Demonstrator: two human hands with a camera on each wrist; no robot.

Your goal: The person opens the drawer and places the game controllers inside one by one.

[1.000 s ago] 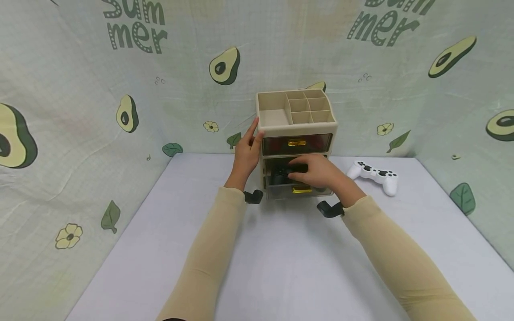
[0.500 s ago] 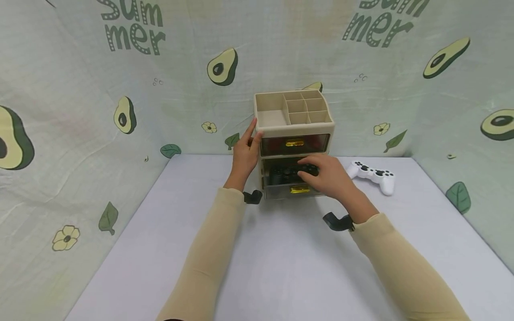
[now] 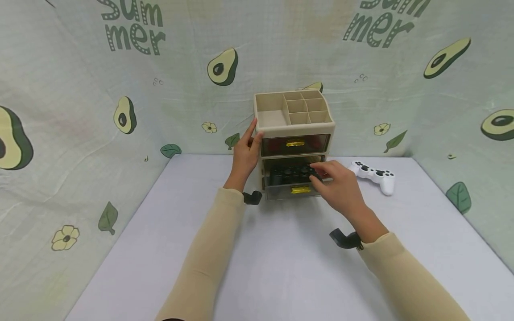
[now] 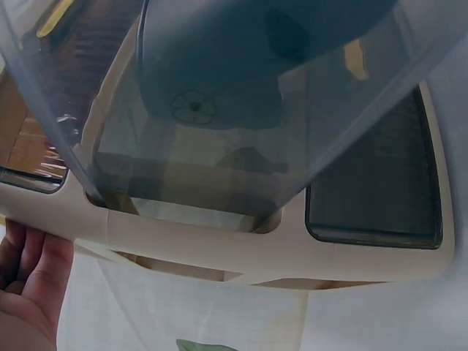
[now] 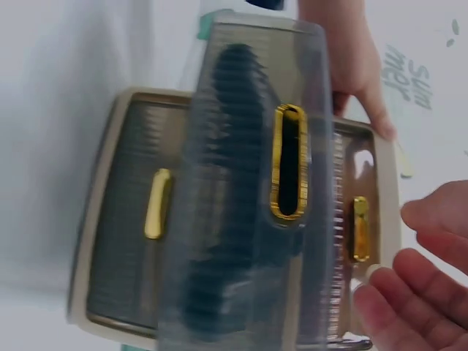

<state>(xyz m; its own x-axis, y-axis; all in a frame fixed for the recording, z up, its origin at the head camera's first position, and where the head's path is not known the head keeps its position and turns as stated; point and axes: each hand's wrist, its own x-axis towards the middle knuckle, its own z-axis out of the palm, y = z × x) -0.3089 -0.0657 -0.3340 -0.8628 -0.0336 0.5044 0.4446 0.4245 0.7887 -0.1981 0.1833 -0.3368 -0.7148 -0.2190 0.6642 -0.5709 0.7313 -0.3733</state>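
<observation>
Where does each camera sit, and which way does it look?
Head: on the head, looking forward and down at the organizer; sleeves, left hand and right hand show.
Left wrist: on that wrist, facing the organizer's open drawer; left-hand fingers show.
Right wrist: on that wrist, facing the drawer's front; both hands show.
Head and right wrist share both hands and the black controller.

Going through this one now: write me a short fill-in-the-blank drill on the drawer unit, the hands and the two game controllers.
1. In the organizer, the open drawer is the ____ one of three.
2. The right hand is at that drawer, while the organizer's outer side is touched by the ____ hand.
3. The controller inside is coloured ____.
4. The controller outside, lying on the table, is coloured ____.

Missing words: middle; left; black; white.
</observation>
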